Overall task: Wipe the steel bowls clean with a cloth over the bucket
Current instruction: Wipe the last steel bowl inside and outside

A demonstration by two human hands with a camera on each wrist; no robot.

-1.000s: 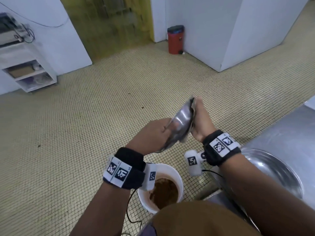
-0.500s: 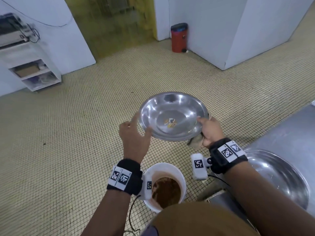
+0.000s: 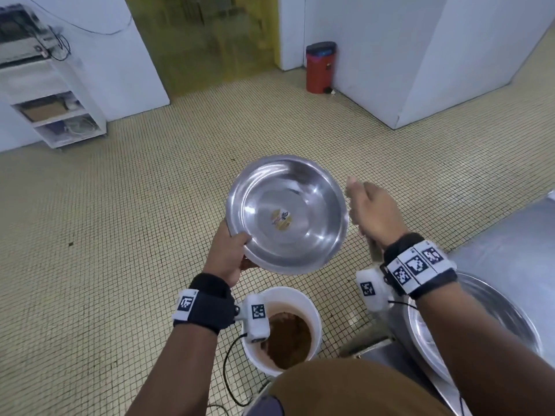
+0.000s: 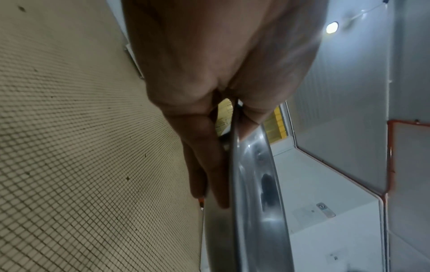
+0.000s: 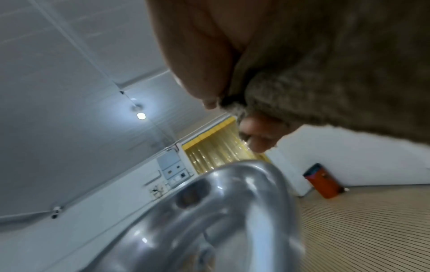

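Observation:
A shiny steel bowl (image 3: 286, 213) with a small sticker at its bottom is held mouth-up above the floor. My left hand (image 3: 228, 255) grips its near-left rim, thumb inside and fingers (image 4: 209, 174) underneath, the rim (image 4: 251, 184) edge-on in the left wrist view. My right hand (image 3: 371, 211) is just right of the bowl, apart from it, curled round a grey-brown cloth (image 5: 337, 77). A strip of the cloth (image 3: 374, 252) hangs below the wrist. The bowl (image 5: 209, 220) shows below the right hand. A white bucket (image 3: 312, 310) with brown slop stands on the floor under the hands.
A steel counter (image 3: 510, 235) at the right carries a large steel basin (image 3: 486, 319). A red bin (image 3: 319, 67) stands by the far white wall. White shelves (image 3: 57, 106) are at the far left. The floor is small yellow tiles (image 3: 120, 235).
The bowl turned from edge-on to mouth-up. My right hand let go of the rim and moved off to the right with the cloth. My left hand closed onto the near-left rim.

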